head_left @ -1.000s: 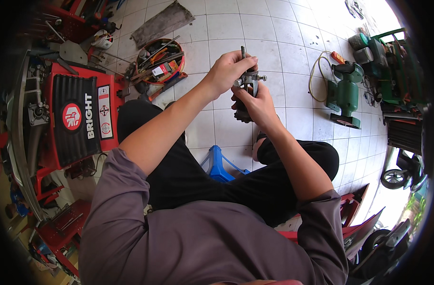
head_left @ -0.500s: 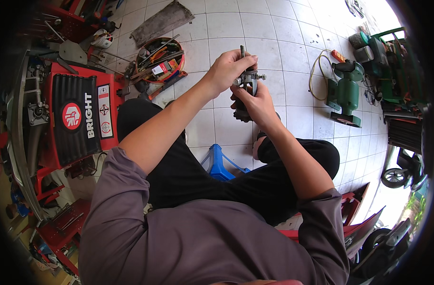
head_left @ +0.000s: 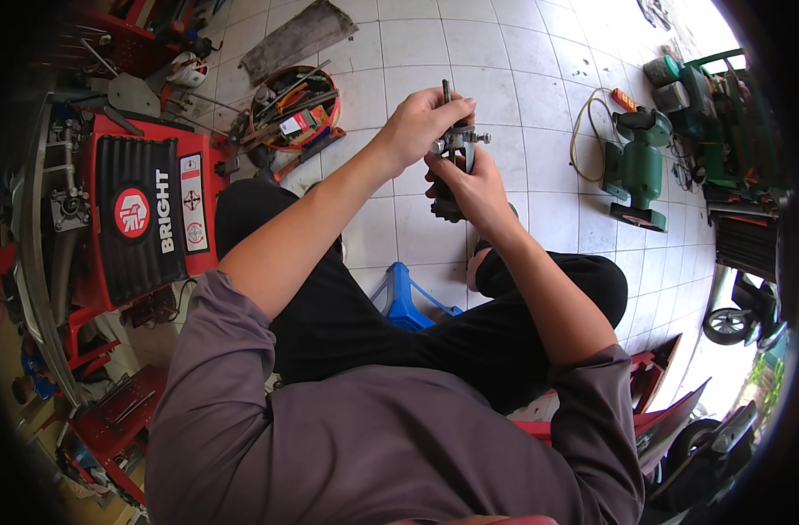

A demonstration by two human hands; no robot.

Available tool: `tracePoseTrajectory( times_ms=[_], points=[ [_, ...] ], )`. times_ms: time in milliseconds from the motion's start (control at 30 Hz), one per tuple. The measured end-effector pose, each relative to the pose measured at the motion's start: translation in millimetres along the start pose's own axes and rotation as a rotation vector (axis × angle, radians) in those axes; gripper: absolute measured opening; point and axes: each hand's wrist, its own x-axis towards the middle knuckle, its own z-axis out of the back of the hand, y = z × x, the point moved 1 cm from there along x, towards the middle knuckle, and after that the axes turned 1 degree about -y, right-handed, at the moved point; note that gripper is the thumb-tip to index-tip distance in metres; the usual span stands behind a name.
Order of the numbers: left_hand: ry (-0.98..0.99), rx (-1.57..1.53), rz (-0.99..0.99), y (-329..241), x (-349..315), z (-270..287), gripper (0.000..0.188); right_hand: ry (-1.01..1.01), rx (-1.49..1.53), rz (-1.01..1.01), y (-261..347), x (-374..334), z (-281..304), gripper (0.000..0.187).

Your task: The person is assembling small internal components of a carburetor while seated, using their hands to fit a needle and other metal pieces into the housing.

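Both hands hold a dark metal mechanical part out in front of my knees, over the tiled floor. It has a thin upright rod at the top, a bright bolt sticking out to each side and a rounded dark lower body. My left hand is closed about its upper end, with the fingers near the rod. Lower down, my right hand is wrapped round the body, its thumb along the near face. The exact kind of part does not show, since the fingers cover much of it.
A round tub of hand tools stands ahead on the left. Beside my left knee is a red and black machine. A blue plastic stool is between my legs. On the right stands a green bench grinder with a cable.
The part and both hands are in nearly the same place. The view has shifted very slightly; the grip looks unchanged.
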Motion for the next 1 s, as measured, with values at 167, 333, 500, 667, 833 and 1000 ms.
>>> tracePoseTrajectory(
  times_ms=[167,333,500,667,833,1000],
  points=[
    [-0.001,0.003,0.004,-2,-1,0,0.026,0.008,0.009,-0.001,2,-1,-1,0.031],
    [0.003,-0.004,0.007,-3,-2,-1,0.026,-0.011,0.031,0.004,1,-2,-2,0.031],
    [0.013,-0.004,-0.002,0,-1,0,0.025,0.003,0.035,0.014,0,-3,-4,0.031],
    [0.015,0.020,0.019,2,-1,0,0.025,0.005,0.034,0.013,-7,-1,-3,0.031],
    [0.035,0.027,0.030,2,-1,0,0.026,-0.008,0.019,-0.008,-6,-2,-3,0.030],
    [0.014,0.014,-0.002,1,0,0,0.027,-0.011,0.044,-0.002,-1,-1,-3,0.030]
  ],
)
